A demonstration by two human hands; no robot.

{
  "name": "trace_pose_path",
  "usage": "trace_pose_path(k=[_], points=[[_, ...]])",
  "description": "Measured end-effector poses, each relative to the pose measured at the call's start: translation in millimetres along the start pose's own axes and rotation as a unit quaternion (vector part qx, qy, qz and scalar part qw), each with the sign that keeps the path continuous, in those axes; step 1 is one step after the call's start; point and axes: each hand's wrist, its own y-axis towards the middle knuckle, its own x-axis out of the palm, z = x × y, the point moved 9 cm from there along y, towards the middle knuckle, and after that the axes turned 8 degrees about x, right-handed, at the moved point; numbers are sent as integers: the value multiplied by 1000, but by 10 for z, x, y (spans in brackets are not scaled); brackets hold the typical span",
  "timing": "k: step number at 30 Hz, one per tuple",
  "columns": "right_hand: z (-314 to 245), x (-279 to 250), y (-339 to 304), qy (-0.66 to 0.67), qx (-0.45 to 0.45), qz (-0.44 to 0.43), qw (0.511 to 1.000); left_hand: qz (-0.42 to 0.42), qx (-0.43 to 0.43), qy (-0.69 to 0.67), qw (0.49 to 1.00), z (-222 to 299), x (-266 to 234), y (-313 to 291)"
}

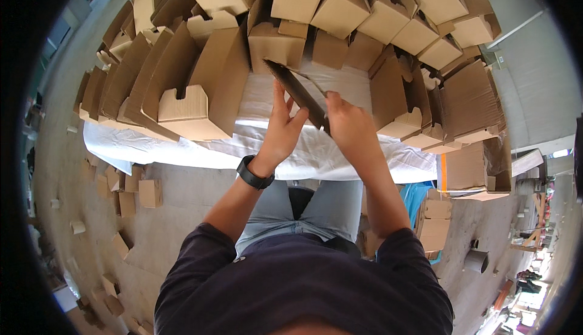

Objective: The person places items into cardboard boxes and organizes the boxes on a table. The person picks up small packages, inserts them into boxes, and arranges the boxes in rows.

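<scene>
A flat brown cardboard piece (297,91), seen almost edge-on and tilted, is held over the white cloth in front of me. A thinner flap stands slightly apart along its right side. My left hand (283,123) supports it from the left, its fingers partly behind the board and the thumb near its lower part. My right hand (351,123) is closed around the lower right edge, thumb and fingers gripping the cardboard. Just beyond the board stands an open cardboard box (276,46).
Cardboard boxes (218,86) line the left, far side and right (392,95) of the table's white cloth (261,146). A larger open box (464,168) stands at the right end. Small boxes (150,193) and a grey cylinder (477,261) lie on the floor.
</scene>
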Motion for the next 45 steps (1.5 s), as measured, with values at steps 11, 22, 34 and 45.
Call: trace_pose_path(k=[11, 22, 34, 45], points=[[108, 48, 283, -55, 34, -20, 998, 53, 40, 128, 990, 136, 206, 291], [626, -562, 275, -44, 183, 64, 980, -41, 152, 322, 934, 620, 105, 363], [1154, -837, 128, 137, 226, 13, 964, -68, 171, 397, 899, 1315, -218, 584], [1498, -184, 186, 286, 270, 103, 914, -29, 27, 292, 956, 346, -509, 827]])
